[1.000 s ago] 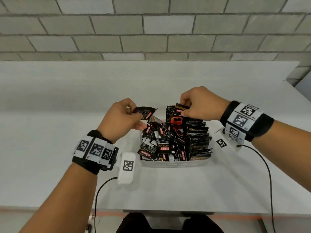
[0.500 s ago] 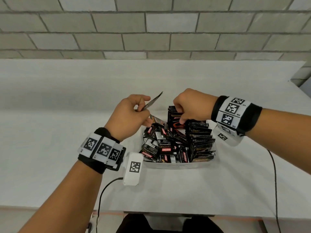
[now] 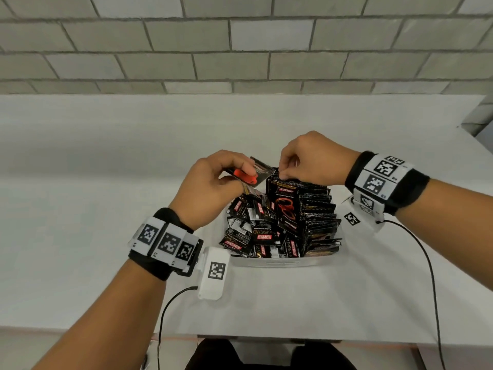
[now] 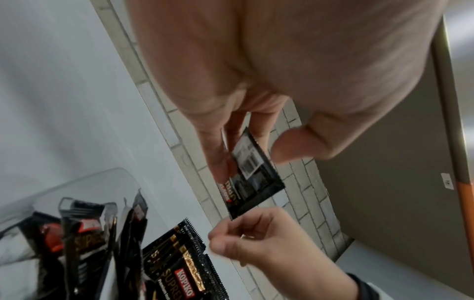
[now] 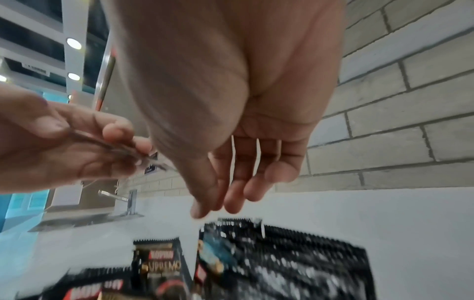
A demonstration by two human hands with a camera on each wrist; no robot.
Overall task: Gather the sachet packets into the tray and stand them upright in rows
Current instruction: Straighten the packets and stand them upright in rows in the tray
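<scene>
left hand (image 3: 213,182) pinching; right hand (image 3: 312,158) fingers loose.

The wall (image 3: 240,44) behind is made of grey blocks laid in rows, with dark lines between them. In front of it is a big white table (image 3: 93,161) — flat and plain. Its near edge has a thin orange strip (image 3: 176,338) under it. Off to the side there is a brown panel (image 4: 384,182) with an orange post (image 4: 465,205) next to it. Up high, round lights (image 5: 73,43) shine — small and bright.
</scene>
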